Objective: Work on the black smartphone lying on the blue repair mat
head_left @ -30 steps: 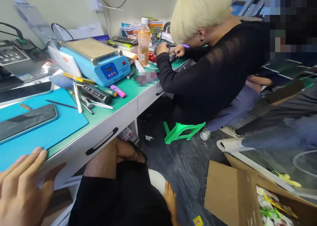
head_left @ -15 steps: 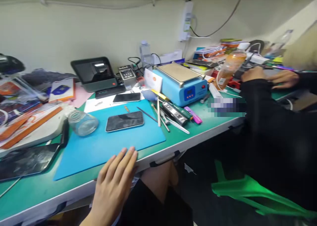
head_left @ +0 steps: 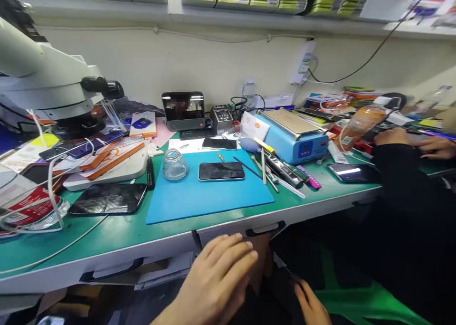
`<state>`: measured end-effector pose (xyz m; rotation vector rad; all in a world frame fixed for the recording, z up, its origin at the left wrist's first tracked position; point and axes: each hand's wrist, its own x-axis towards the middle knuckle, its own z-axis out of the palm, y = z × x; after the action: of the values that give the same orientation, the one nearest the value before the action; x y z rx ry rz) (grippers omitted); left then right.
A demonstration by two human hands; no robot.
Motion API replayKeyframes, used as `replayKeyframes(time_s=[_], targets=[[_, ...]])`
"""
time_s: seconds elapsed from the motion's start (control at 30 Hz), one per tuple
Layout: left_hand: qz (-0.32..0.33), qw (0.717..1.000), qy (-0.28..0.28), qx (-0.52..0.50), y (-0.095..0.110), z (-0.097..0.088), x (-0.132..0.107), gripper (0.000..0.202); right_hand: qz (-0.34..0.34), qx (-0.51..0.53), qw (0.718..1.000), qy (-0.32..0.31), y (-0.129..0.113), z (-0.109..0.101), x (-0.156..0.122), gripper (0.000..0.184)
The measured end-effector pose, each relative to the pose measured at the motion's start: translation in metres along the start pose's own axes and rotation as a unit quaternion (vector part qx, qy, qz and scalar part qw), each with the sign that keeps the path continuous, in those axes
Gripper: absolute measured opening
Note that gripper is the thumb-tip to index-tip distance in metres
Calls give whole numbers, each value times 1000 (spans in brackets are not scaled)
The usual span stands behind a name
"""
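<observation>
My left hand (head_left: 217, 277) hovers in front of the white drawer front (head_left: 228, 234), just below the bench edge, fingers stretched out and holding nothing. My right hand (head_left: 312, 307) lies low on my dark lap, fingers loosely extended and only partly in view. On the green bench a blue mat (head_left: 199, 199) carries a dark phone (head_left: 221, 171) lying flat and a small glass jar (head_left: 175, 165). A second phone (head_left: 219, 144) lies behind the mat. Several hand tools (head_left: 276, 172) lie at the mat's right edge.
A microscope (head_left: 46, 78) stands at the left above boxes and cables. A cracked screen (head_left: 109, 198) lies left of the mat. A blue heating machine (head_left: 294, 137) and an orange bottle (head_left: 359, 123) stand at the right, where a co-worker's hands (head_left: 392, 137) work beside another phone (head_left: 351, 172).
The view has swung left and pulled back from the bench. My left hand has come off the mat's edge and now sits below the bench top. My right hand has come into view.
</observation>
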<state>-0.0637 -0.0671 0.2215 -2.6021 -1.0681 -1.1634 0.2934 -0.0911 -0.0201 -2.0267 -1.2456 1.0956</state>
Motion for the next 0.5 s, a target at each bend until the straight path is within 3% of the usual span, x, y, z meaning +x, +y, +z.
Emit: replayKeyframes(time_s=[0.1,0.2,0.23,0.33,0.43,0.5], targets=[[-3,1000,-5,-10,-18,-27,25,39,-55,-6,998,-15,-47,17,3,68],[-25,999,-13,38,-55,-44,58,31,-105,-28,994,-30,-66,38,-4,72],[-26,996,-62,64,-71,-45,67,29,-118,-37,992,-32,-65,45,-8,73],[-17,987,-125,101,-123,-37,85,30,-118,-68,990,-30,-50,64,-20,76],[-12,982,-157,103,-168,-23,88,35,-47,-96,994,-9,-18,76,-32,72],[-28,985,-141,95,-185,-14,88,60,-12,-98,995,13,6,74,-43,59]])
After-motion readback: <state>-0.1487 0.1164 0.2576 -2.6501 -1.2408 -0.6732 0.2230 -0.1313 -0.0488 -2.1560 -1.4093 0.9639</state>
